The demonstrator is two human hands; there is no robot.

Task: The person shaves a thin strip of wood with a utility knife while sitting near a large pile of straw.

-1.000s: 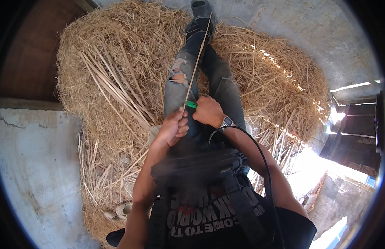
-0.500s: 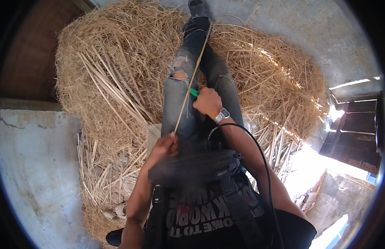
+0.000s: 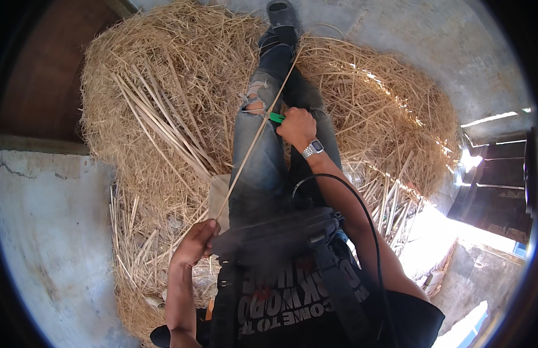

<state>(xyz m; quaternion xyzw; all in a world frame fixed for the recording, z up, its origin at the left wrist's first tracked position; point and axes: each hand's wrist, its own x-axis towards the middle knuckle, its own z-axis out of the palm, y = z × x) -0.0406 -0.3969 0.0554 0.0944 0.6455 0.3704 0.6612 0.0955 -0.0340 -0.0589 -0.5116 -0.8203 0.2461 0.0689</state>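
A long, thin bamboo strip (image 3: 245,159) slants across my legs from the lower left up toward my foot. Its near end is pinched between the thumb and fingers of my left hand (image 3: 195,240), beside my waist. My right hand (image 3: 298,126) is closed round a small green-handled tool (image 3: 276,118) above my thighs. The tool's green front end meets the strip about midway along; whether a blade is there I cannot make out. The strip's far end lies by my ankle.
Shavings and dry straw (image 3: 158,52) are heaped on both sides of my legs. A bundle of pale split strips (image 3: 164,122) rests on the left heap, more sticks (image 3: 390,197) at right. A black cable (image 3: 367,223) loops over my right forearm. Concrete walls (image 3: 42,232) stand around.
My left hand has moved left and slightly toward me, drawing the strip's near end along. My right hand has shifted a little farther away with the green tool, still at the strip.
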